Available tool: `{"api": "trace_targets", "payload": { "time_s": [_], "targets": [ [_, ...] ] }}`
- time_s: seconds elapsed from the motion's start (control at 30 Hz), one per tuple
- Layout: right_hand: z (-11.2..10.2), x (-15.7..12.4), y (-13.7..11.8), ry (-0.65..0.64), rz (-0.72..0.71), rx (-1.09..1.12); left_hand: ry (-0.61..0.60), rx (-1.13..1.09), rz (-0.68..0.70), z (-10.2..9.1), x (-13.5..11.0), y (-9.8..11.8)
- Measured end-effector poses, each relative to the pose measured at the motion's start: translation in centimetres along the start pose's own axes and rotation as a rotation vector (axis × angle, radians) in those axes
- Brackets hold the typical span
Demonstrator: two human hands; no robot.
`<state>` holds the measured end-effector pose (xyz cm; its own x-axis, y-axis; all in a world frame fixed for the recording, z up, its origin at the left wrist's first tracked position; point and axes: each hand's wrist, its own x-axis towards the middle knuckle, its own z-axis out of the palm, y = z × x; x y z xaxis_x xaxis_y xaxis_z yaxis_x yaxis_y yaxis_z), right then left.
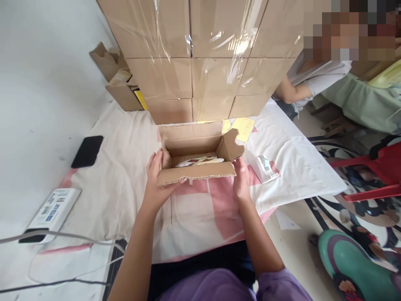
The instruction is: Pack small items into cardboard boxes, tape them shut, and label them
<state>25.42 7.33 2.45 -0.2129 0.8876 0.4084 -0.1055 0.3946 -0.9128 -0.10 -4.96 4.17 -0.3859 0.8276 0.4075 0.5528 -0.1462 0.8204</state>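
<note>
I hold a small open cardboard box [196, 175] above a cloth-covered floor [125, 184]. My left hand [158, 179] grips the box's left end, fingers wrapped over its near wall. My right hand [242, 182] presses against the box's right end below a torn side flap [233, 146]. Inside the box lies a pale packet with red and white print [200, 161]. The back flap stands upright.
A tall stack of film-wrapped cartons [200, 58] rises just behind the box. A white tape dispenser [263, 168] lies to the right, a black pad [87, 150] and a white labelled device [52, 211] to the left. Another person [316, 75] sits at the far right by a red stool [376, 175].
</note>
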Motion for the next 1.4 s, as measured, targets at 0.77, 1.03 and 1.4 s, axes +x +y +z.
{"api": "trace_targets", "payload": {
  "time_s": [0.77, 1.03, 1.4],
  "targets": [
    [-0.1, 4.3, -1.9, 0.053, -0.245, -0.315, -0.197, -0.188, -0.077, -1.4, 9.7, -1.3],
    [-7.5, 2.1, -5.0, 0.55, -0.01, -0.641, -0.28, 0.357, -0.024, -1.9, 8.3, 2.5],
    [-12.2, 1.8, 0.2, 0.518, 0.404, -0.664, -0.414, 0.659, 0.139, 3.9, 4.8, 7.7]
  ]
}}
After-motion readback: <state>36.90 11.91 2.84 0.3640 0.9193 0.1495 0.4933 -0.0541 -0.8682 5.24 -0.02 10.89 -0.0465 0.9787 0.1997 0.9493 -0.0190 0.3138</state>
